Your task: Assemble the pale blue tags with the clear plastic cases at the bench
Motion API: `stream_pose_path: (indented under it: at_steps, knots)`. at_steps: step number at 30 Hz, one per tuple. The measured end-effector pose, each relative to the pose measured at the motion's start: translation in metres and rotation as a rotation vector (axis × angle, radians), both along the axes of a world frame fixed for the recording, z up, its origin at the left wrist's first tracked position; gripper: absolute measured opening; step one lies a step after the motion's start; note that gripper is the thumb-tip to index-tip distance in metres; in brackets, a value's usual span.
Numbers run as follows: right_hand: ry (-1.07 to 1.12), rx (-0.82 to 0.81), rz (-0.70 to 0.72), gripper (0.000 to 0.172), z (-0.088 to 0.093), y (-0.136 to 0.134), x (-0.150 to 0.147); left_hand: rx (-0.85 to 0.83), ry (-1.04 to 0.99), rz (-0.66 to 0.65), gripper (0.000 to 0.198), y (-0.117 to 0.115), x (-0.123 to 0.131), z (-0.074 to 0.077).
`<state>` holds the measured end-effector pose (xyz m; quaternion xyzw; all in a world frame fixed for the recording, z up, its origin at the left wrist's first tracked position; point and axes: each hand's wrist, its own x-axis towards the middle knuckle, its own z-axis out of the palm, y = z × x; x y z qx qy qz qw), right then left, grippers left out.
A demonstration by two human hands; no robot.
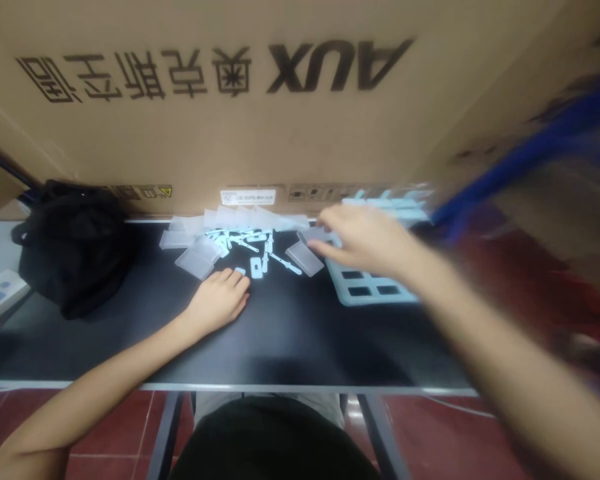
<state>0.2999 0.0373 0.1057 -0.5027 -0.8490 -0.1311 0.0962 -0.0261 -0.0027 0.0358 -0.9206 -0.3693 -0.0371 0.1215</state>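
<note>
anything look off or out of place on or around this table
The large lettering on the cardboard box is upside down, so the box may be inverted. Small light-blue pieces lie loosely jumbled among translucent cases.

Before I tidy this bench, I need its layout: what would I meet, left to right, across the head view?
White box with blue markings → black bag → left hand → small pale-blue piece with an opening → frosted case → pale-blue tray.
</note>
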Motion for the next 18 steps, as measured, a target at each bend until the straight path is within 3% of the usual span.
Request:
stream_pose_path:
  at_steps: [5, 9, 15, 18]
  knots:
    - [-0.036, -0.255, -0.195, 0.050, -0.041, -0.009, -0.028, 0.107, -0.076, 0.102, 0.039, 0.020, 0.021, -0.012]
    - [-0.004, -0.320, -0.292, 0.042, -0.067, -0.012, -0.033, 0.155, -0.081, 0.064, 0.033, 0.027, 0.033, -0.021]
    - [0.320, -0.198, -0.260, 0.034, -0.082, -0.017, -0.015, 0.177, -0.158, 0.008, 0.019, 0.009, 0.035, -0.028]
    - [0.515, -0.111, -0.187, 0.031, -0.090, -0.018, -0.007, 0.109, -0.228, -0.093, 0.016, 0.001, 0.040, -0.032]
